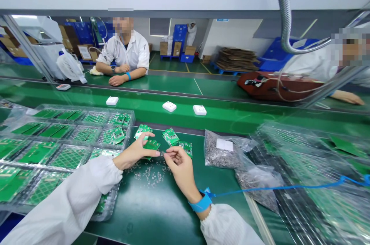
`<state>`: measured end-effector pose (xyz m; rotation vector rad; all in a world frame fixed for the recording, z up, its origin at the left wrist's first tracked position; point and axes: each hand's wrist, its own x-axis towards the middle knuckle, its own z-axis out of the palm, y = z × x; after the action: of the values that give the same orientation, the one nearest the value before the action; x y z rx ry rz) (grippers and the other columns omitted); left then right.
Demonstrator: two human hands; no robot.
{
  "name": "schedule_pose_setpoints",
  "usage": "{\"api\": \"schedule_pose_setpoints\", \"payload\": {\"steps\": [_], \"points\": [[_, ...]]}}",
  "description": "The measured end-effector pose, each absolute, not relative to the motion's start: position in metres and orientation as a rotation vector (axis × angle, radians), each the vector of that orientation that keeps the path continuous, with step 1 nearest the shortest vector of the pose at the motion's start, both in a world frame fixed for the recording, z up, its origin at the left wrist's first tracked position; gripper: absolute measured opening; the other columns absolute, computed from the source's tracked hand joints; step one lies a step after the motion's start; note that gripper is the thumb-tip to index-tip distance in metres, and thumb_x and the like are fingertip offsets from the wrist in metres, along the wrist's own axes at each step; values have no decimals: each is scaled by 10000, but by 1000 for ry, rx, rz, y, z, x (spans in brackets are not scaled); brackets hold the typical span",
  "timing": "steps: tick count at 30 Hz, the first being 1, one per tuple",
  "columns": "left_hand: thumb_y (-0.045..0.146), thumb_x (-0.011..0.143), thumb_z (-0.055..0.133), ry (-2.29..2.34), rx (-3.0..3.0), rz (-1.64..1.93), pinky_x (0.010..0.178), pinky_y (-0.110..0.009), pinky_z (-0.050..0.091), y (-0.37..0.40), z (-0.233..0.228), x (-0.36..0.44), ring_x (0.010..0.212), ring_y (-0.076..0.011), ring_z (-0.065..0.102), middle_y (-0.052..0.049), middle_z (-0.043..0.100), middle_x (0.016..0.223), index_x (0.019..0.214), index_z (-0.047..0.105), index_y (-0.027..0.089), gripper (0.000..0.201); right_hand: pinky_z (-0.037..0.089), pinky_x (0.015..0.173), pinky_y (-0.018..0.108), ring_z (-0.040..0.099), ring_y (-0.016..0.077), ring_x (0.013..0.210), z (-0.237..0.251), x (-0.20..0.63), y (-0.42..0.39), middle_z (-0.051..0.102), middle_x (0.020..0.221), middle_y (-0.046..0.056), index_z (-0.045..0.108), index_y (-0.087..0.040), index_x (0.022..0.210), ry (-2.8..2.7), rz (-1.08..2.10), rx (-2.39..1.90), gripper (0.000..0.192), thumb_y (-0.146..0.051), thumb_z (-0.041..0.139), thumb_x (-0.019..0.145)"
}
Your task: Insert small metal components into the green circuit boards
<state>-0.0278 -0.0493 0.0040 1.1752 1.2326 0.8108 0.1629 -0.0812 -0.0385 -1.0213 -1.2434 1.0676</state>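
My left hand [137, 151] grips a green circuit board [152, 145] by its edges, thumb at the near side and fingers at the far side. Beside it, my right hand [181, 166] is closed in a pinch near the board's right corner; whatever its fingertips hold is too small to make out. Below both hands, small bent wire parts [150, 176] lie scattered over the green table. Further circuit boards with components [170, 137] rest just beyond my fingers. A blue wrist strap [201, 202] with a cord circles my right wrist.
Clear plastic trays [66, 143] of boards fill the left side. Bags of small parts [221, 150] and stacked empty trays [297, 183] lie at the right. White square devices [169, 106] sit on the green conveyor [138, 102]. Across it sits a co-worker [124, 54]; another person is at right.
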Motion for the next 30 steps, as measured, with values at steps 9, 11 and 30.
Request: {"api": "schedule_pose_setpoints", "payload": {"steps": [9,11,30], "points": [[397,820,626,1153,971,783,534,-238,331,-51,15,-21,689,-116,515,-47,639,1008,1193,663,159,445,488,654,274,614,166,723,-37,163,-82,662,806,10,658,-218,909,-1257,1022,-1011,128,-310,727,853],[403,841,598,1103,924,752,594,-244,409,-52,18,-21,747,-129,575,-73,684,1077,1177,690,154,428,491,652,274,620,167,718,-36,163,-83,665,797,10,658,-217,908,-1257,1014,-1020,128,-306,728,850],[285,878,692,844,1482,606,1282,-457,209,-57,0,-16,1513,-276,375,-50,527,1560,1357,648,260,482,495,598,279,647,170,645,-35,165,-80,673,699,2,627,-212,797,-1127,979,-1137,179,-336,754,813]]}}
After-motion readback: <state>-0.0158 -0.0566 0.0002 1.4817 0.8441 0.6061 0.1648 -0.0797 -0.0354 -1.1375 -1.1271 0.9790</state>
